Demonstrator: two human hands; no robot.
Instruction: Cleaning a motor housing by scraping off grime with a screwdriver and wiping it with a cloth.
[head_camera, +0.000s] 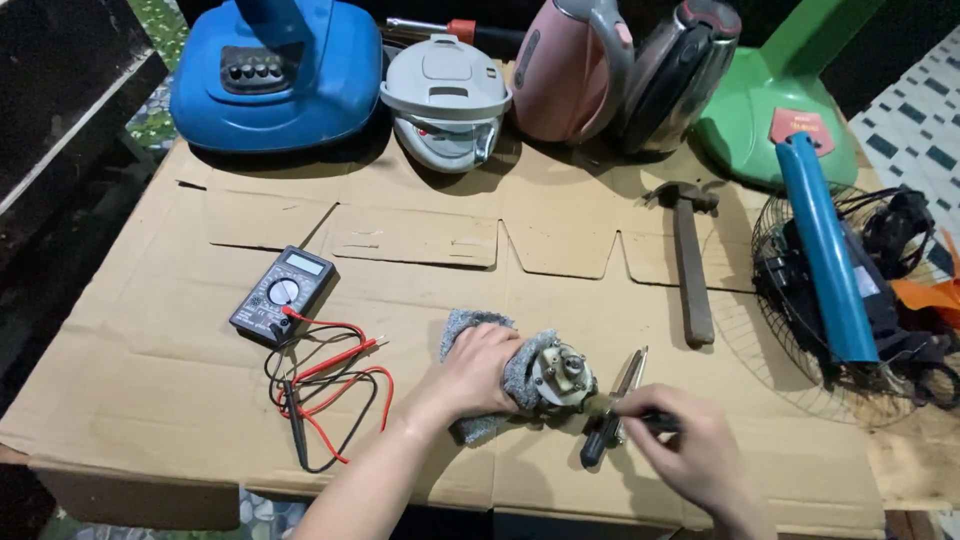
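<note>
hands at a small motor on a flattened cardboard sheet

the cardboard sheet (560, 240) covers the work surface; dark ground lies off its left edge and patterned tile off its far right corner. the small motor (563, 377) sits near the sheet's front edge, wrapped in a grey cloth (520, 372) that the left hand (480, 372) grips closed around it. just right of the motor, the right hand (690, 452) pinches a dark tool (660, 421) beside a screwdriver (612, 410) lying on the sheet. left of the motor lies a multimeter (283, 294) with red and black leads, bare cardboard between them. a hammer (690, 260) lies beyond and right of the motor; further right a wire fan guard (790, 300) overhangs the sheet's edge. behind the motor, along the far edge, stand a blue fan base (280, 70), kettles and a green fan base (760, 120).
</note>
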